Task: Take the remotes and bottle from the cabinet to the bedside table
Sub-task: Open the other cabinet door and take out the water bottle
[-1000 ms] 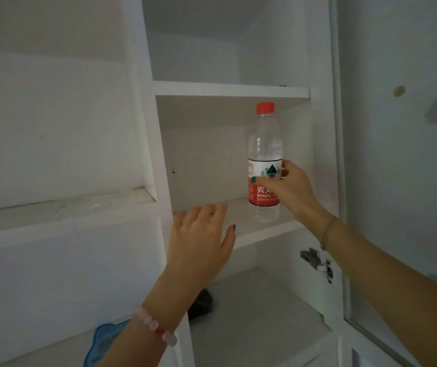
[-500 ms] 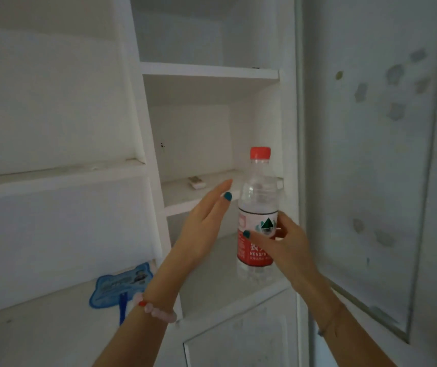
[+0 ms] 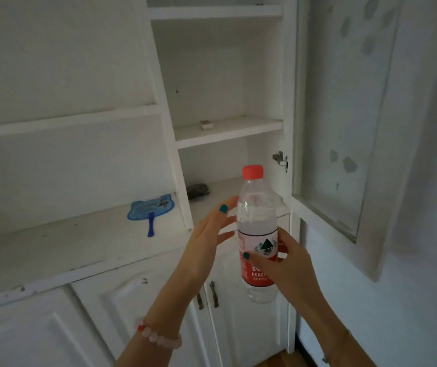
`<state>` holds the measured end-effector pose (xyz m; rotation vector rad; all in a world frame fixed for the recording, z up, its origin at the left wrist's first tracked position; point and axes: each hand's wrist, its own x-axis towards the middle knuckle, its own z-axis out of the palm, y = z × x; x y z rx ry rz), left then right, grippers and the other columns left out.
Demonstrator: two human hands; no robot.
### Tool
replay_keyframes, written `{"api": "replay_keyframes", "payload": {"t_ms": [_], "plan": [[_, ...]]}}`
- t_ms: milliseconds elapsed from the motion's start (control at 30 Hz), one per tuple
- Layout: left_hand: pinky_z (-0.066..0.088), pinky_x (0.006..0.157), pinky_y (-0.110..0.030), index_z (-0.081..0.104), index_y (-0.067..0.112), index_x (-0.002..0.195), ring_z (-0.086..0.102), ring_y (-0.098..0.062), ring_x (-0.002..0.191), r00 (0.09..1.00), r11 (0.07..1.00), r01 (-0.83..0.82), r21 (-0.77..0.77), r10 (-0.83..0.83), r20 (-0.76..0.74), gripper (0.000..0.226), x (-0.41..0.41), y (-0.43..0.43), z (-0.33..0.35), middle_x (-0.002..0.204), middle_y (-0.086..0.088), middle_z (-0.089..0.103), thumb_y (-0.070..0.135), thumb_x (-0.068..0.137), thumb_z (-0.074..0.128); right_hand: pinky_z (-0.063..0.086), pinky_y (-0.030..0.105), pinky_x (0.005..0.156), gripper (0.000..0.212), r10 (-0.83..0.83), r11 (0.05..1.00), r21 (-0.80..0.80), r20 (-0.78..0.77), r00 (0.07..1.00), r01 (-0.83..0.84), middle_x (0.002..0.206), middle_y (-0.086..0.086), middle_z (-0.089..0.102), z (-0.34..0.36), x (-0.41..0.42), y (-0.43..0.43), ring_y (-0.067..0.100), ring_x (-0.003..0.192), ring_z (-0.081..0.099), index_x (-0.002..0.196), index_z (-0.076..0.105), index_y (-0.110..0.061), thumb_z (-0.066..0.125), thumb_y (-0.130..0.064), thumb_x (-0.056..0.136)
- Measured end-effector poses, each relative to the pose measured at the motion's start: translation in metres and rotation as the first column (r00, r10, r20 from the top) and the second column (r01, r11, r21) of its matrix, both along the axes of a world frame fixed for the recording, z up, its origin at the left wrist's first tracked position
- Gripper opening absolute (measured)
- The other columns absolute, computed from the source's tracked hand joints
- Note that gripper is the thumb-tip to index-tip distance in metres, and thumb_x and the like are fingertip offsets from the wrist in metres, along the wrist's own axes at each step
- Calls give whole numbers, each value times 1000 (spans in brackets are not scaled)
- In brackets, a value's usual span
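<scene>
Bottle of clear plastic, with a red cap and a red and white label, is upright in the air at the lower middle of the frame, in front of the white cabinet and outside its shelves. Your right hand grasps it around the label: the thumb, with a teal nail, lies across the front and the other fingers curl behind. Your left hand is just left of the bottle, palm turned toward it, fingers straight and released; the fingertips come very close to the clear upper part, and I cannot tell if they touch it. On your left wrist, at the bottom of the frame, is a bracelet of pink beads with one red bead.

Behind the bottle, a dark round thing lies at the back of the lowest open shelf, up and left of the cap. One shelf higher lies a small pale thing, too small to tell what it is. At the middle left a blue fan lies flat on the wide ledge. At the right the glass door stands open, its metal hinge just right of the cap. Between your forearms two dark handles show on the closed lower doors
</scene>
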<state>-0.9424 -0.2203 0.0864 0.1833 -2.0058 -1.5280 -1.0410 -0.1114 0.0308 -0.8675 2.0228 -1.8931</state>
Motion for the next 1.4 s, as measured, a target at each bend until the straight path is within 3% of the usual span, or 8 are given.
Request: {"api": "replay_keyframes", "payload": {"t_ms": [200,333,467,800,1000,1167,1267,1400], "plan": [[51,90,-27,58,31,119,61,-6,108,995,990,-98,103,98,-1,45,50,16,-17,119,13,65,49,85,35,50,31,84,56,88,995,53,-14,996,-87,104,-9,60,-21,39,12,13,96,58,112,49,-33,79,-27,65],[52,87,-24,59,29,117,63,-7,105,983,974,-180,137,183,-7,45,82,19,-19,114,15,67,49,83,36,51,37,89,64,158,982,109,-47,986,-152,110,-5,61,-27,60,7,17,100,59,121,50,-27,79,-30,64],[52,81,-20,59,36,114,62,-3,104,955,947,-297,125,298,13,34,126,15,-25,114,19,66,50,91,38,46,28,85,65,230,968,130,-99,968,-217,105,-9,58,-28,94,-10,12,93,55,122,50,-26,80,-26,64],[53,88,-31,69,31,103,65,-13,104,782,757,-613,224,623,36,39,314,6,-41,110,10,70,48,85,38,52,32,84,65,588,805,126,-47,807,-579,99,-13,61,-46,255,-63,13,93,60,115,51,-31,82,-24,59],[54,85,-30,72,39,97,65,-17,104,643,613,-739,280,766,20,56,452,25,-53,112,4,69,78,60,59,53,35,83,67,775,626,97,27,631,-774,103,-14,63,-58,389,-75,9,93,61,118,53,-31,84,-19,59],[54,78,-28,74,32,97,67,-17,99,477,439,-840,320,877,49,49,558,56,-62,106,2,72,70,70,59,51,25,77,58,876,480,79,14,482,-874,92,-23,60,-67,498,-73,1,81,61,102,52,-39,83,-13,60],[53,71,-23,77,28,85,70,-14,87,331,279,-885,374,940,82,38,617,86,-64,92,3,74,36,97,42,51,23,76,58,938,347,83,-3,348,-934,93,-22,62,-72,563,-66,1,85,61,104,53,-39,82,-12,62],[53,75,-24,76,31,86,68,-13,92,151,107,-925,364,984,94,39,684,130,-66,96,5,74,37,88,38,44,7,63,62,985,160,85,-85,153,-983,96,-20,62,-80,643,-50,-1,86,59,109,55,-37,85,-18,58]]}}
